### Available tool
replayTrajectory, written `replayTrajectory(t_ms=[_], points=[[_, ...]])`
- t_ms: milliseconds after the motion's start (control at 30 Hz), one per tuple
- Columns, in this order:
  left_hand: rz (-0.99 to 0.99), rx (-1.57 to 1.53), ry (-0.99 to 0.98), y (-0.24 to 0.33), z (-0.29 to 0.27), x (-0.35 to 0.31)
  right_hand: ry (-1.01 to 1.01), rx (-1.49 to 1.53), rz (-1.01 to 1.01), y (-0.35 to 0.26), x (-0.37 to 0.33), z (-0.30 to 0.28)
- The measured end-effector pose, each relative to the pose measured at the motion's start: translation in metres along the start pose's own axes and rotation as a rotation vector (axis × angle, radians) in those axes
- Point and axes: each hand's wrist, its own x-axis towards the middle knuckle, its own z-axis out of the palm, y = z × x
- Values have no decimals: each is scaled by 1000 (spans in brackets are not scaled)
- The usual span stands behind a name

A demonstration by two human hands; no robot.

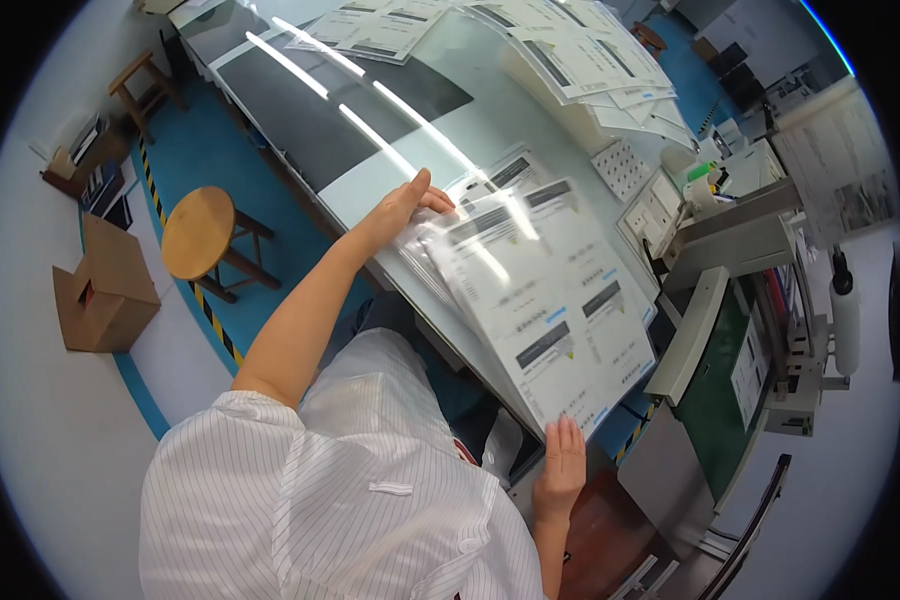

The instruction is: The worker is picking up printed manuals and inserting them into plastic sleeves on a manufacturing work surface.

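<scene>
A stack of clear, glossy printed sheets (542, 300) lies aslant at the table's near edge, its lower corner jutting past that edge. My left hand (402, 212) is at the stack's upper left corner, thumb raised and fingers curled over the sheets there. At the lower corner, the fingers of my right hand (560, 474) lie straight and close together against the sheets' edge; its thumb is hidden. More sheets show under and behind the top ones, slightly out of line. Light glares off the top sheet.
Further printed sheets lie on the glass-topped table (385, 190), some in a pile (595, 60) at the far right. A wooden stool (198, 234) and an open cardboard box (110, 288) stand to the left. A machine with a green bed (715, 385) is at the right.
</scene>
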Motion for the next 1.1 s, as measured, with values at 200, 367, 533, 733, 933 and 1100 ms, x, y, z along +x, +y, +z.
replayTrajectory(t_ms=[200, 367, 533, 733, 933, 1100], points=[[-56, 14, -82, -13, -9, -1, -2, -22, -8, 3, 10, 9], [103, 204, 70, -27, -10, 4, -7, 11, 205, 4, 24, 5], [179, 358, 79, -23, -16, 10, 3, 83, 365, 4, 14, 19], [143, 362, 95, -30, -5, 3, 8, 102, 509, 0, 7, 17], [170, 426, 114, -31, -3, -2, -36, 102, 533, -7, 4, 18], [216, 457, 114, -35, -3, -3, -77, 80, 522, -9, 5, 16]])
